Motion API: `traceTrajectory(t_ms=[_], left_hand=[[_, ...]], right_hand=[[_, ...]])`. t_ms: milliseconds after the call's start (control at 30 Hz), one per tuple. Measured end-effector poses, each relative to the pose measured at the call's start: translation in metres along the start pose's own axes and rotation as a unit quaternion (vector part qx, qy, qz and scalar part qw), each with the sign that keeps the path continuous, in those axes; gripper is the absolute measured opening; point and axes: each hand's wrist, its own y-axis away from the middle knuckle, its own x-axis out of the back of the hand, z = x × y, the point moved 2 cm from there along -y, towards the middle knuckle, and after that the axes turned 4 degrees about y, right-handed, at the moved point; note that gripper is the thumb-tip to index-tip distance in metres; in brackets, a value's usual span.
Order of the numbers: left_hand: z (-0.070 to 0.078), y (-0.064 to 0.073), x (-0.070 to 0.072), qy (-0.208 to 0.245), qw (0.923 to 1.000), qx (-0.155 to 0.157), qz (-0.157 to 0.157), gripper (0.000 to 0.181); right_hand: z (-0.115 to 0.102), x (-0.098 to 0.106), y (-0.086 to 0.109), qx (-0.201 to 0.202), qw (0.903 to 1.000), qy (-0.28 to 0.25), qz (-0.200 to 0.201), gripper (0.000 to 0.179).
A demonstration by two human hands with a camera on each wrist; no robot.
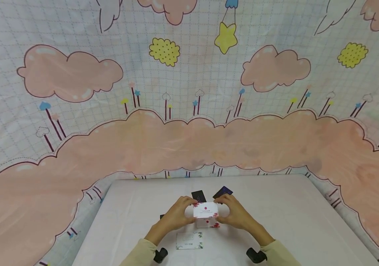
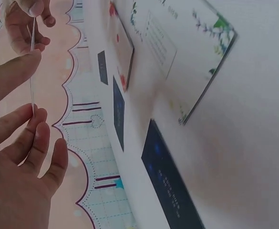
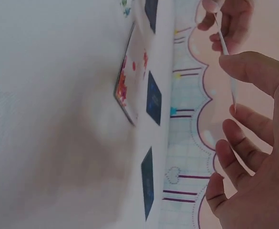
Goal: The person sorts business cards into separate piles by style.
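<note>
Above the table, a white business card [image 1: 205,210] with red flowers at its corners is pinched between both hands. My left hand [image 1: 175,214] grips its left edge with thumb and fingertips, and my right hand [image 1: 235,215] does likewise on the right. Both wrist views show this held card [image 2: 32,93] [image 3: 233,90] nearly edge-on, thin and pale. Below it on the table lies a matching red-flowered card [image 1: 202,224], partly covered in the head view. A white card with green leaf corners [image 1: 188,242] lies nearer the person.
Two dark cards lie beyond the hands: a black one [image 1: 198,196] and a dark blue one [image 1: 222,191]. Another dark card [image 1: 161,216] is mostly hidden behind the left hand. The white tabletop [image 1: 126,221] meets a patterned cloth backdrop [image 1: 189,144].
</note>
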Motion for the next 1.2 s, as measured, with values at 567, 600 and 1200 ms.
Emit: traceTrajectory(t_ms=[567,600,1200], left_hand=[[-0.004,-0.003,-0.027,0.001,0.9984,0.041,-0.038,0.055],[-0.004,-0.003,-0.028,-0.001,0.9983,0.042,-0.041,0.056],[-0.015,-0.010,-0.040,-0.048,0.9959,0.039,-0.066,0.053]], right_hand=[[0.021,-0.013,0.010,-0.012,0.9997,-0.015,-0.015,0.051],[0.022,-0.014,0.010,-0.011,0.9997,-0.015,-0.014,0.050],[0.031,-0.030,0.009,-0.039,0.9984,0.000,-0.042,0.049]])
